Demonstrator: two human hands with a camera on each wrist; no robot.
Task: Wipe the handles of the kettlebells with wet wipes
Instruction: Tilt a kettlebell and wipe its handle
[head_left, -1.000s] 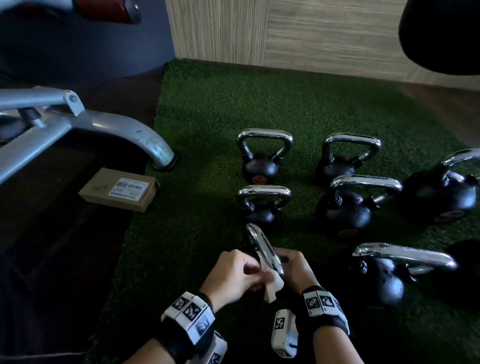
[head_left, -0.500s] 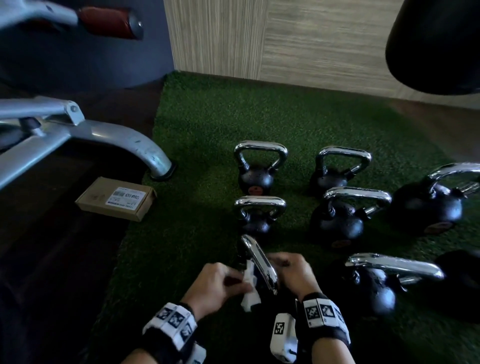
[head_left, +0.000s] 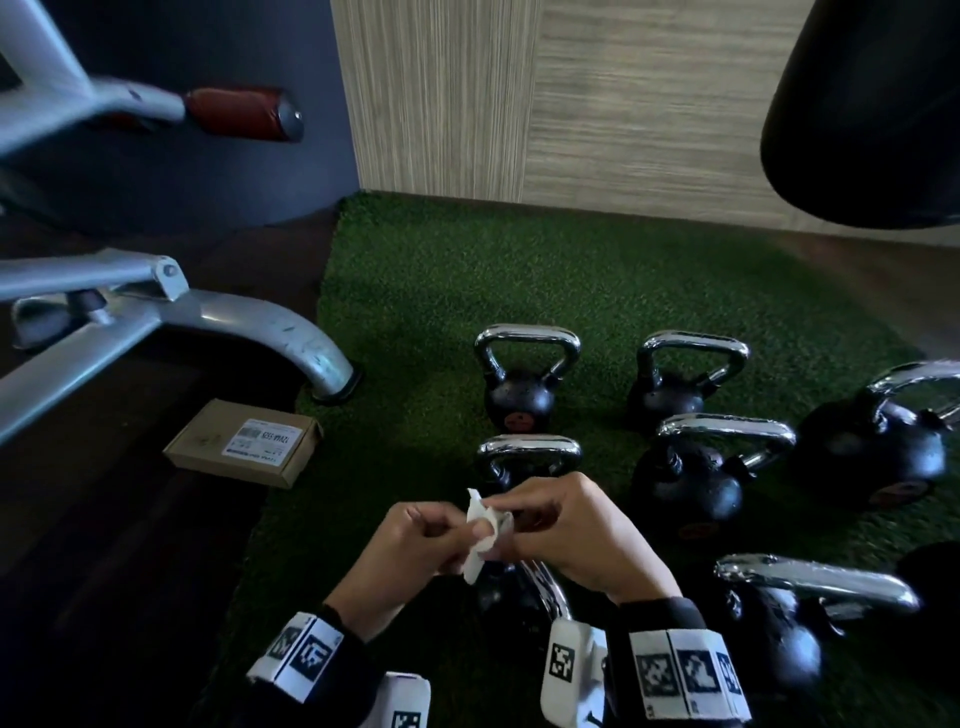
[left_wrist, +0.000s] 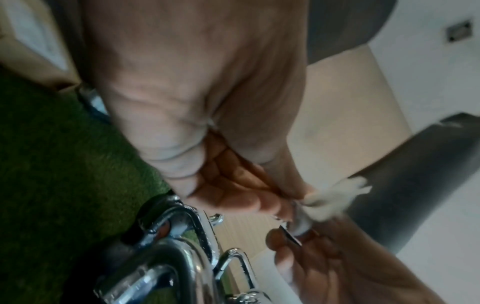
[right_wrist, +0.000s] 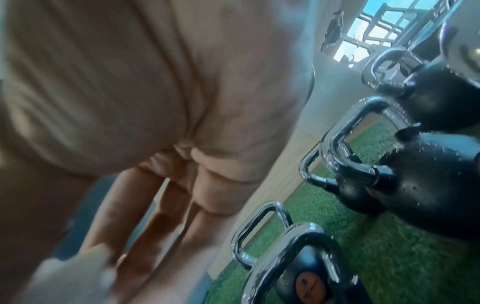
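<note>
Several black kettlebells with chrome handles stand on green turf (head_left: 415, 291). The nearest kettlebell (head_left: 548, 590) sits under my hands, and only part of its handle shows. Both hands are raised above it and hold a small crumpled white wet wipe (head_left: 482, 535) between them. My left hand (head_left: 465, 538) pinches the wipe with thumb and fingers, and my right hand (head_left: 506, 512) pinches its upper edge. In the left wrist view the wipe (left_wrist: 335, 197) sticks out past my left fingertips. It is a pale blur (right_wrist: 72, 273) in the right wrist view.
A cardboard box (head_left: 244, 441) lies on the dark floor at the left, beside a grey bench leg (head_left: 270, 325). A black hanging bag (head_left: 872, 104) fills the top right. A wood-panelled wall (head_left: 623, 104) closes the back. Larger kettlebells (head_left: 685, 483) crowd the right.
My hands have come up off the nearest kettlebell's handle. The left hand carried the wipe up, and the right hand let go of the handle and now pinches the wipe too.
</note>
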